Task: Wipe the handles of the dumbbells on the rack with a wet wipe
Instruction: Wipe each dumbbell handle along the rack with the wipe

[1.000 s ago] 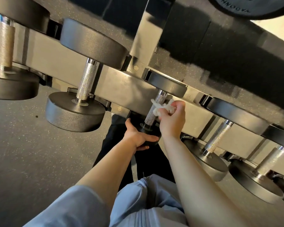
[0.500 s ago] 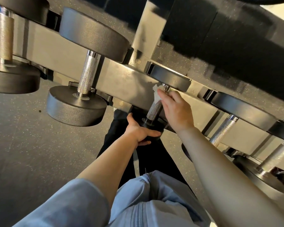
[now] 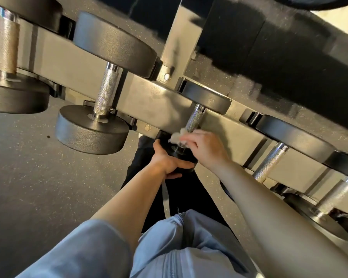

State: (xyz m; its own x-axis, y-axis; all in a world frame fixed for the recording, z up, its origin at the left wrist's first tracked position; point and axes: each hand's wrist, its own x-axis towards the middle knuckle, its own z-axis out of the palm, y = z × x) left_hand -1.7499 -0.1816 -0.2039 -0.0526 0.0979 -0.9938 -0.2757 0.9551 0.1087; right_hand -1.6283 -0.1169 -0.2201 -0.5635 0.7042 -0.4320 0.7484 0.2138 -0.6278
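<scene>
The wiping of one handle is under way: a small dumbbell [image 3: 199, 117] sits across the rack [image 3: 149, 101] near the middle of its rail, just beside the rack's upright post, and the knurled handle [image 3: 195, 118] between its two black heads is the one being cleaned. The right hand [image 3: 204, 146] has its fingers [image 3: 186, 139] curled around the lower part of that handle, pinching a crumpled white wet wipe [image 3: 176, 136] against the metal, close to the near head; the upper stretch of the handle toward the far head is bare and in plain sight. The left hand [image 3: 167, 162] grips the near head [image 3: 179, 153] of the same dumbbell from below, thumb over its rim, apparently steadying it so it does not roll in its cradle. To the left on the rail lie a larger dumbbell [image 3: 107, 93] and, at the rail's left end, another only partly in view [image 3: 8, 57]; to the right, further dumbbells [image 3: 269, 159] run toward the rail's right end, partly hidden behind the right forearm. Whether any of those handles are already wiped cannot be told from here. By my reading, the step is mid-stroke at the lower end of this handle. The next move likely calls for sliding the wipe up along the knurling with a firm, wrapped grip, twisting a little to reach the far side, and only then shifting both hands to a neighbouring handle.
</scene>
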